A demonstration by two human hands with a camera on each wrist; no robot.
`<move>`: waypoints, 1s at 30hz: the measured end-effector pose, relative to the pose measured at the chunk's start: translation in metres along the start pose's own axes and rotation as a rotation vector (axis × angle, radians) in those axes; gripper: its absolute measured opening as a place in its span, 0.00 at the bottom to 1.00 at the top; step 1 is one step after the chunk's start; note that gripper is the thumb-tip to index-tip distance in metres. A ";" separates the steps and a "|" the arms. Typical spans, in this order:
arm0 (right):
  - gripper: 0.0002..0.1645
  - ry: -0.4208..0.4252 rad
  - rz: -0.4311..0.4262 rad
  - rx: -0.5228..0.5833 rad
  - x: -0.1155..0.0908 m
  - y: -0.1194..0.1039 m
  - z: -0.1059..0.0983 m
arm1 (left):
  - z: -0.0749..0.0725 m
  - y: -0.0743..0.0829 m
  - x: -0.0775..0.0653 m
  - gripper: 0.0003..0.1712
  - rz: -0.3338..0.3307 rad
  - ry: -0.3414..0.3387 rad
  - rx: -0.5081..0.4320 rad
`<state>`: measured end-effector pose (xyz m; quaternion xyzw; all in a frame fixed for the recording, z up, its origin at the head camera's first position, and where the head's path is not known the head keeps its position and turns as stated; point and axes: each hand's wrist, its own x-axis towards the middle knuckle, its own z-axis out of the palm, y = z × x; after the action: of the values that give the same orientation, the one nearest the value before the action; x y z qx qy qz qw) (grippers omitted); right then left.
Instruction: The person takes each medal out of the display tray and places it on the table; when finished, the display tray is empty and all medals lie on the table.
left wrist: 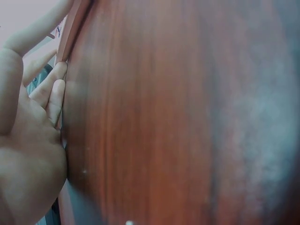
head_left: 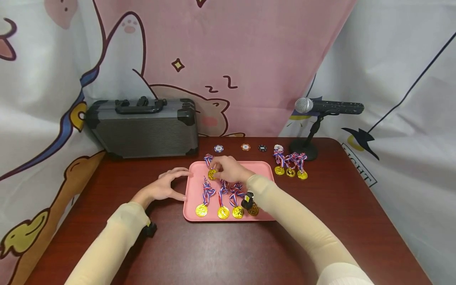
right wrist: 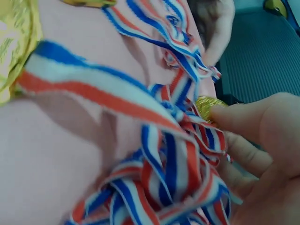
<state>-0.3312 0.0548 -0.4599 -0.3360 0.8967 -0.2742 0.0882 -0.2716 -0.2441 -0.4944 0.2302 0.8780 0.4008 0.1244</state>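
Observation:
A pink tray (head_left: 228,220) lies on the table with several gold medals on red, white and blue ribbons, among them a medal (head_left: 201,210) at its near left. My right hand (head_left: 229,169) pinches another gold medal (head_left: 211,174) above the tray's far left part; its ribbon (head_left: 208,159) trails past the far rim. In the right wrist view, the thumb presses that medal's face (right wrist: 208,108), partly behind bunched ribbons (right wrist: 173,164). My left hand (head_left: 164,185) rests at the tray's left rim, fingers and thumb spread and fairly straight. The left wrist view catches its palm (left wrist: 33,154) beside the tabletop.
Three more medals (head_left: 290,171) lie right of the tray, near a microphone (head_left: 335,107) on a stand. Three poker chips (head_left: 246,147) line the table's back edge. A grey case (head_left: 149,134) stands at the back left. Printed curtains hang behind the table.

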 end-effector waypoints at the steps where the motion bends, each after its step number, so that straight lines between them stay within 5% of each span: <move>1: 0.13 0.009 0.010 0.035 -0.001 0.002 -0.002 | 0.000 0.000 0.000 0.49 0.001 0.000 0.000; 7: 0.11 0.073 0.068 0.311 -0.011 0.015 -0.017 | 0.001 -0.001 0.002 0.49 0.008 0.005 0.010; 18: 0.25 0.134 0.084 0.581 -0.062 0.050 -0.063 | 0.002 0.000 0.003 0.49 0.015 0.005 0.012; 30: 0.27 0.252 0.244 0.449 -0.141 0.112 -0.125 | 0.002 0.000 0.000 0.49 -0.006 0.005 0.001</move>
<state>-0.3290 0.2707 -0.4215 -0.1610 0.8512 -0.4930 0.0807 -0.2713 -0.2430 -0.4956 0.2266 0.8792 0.4006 0.1231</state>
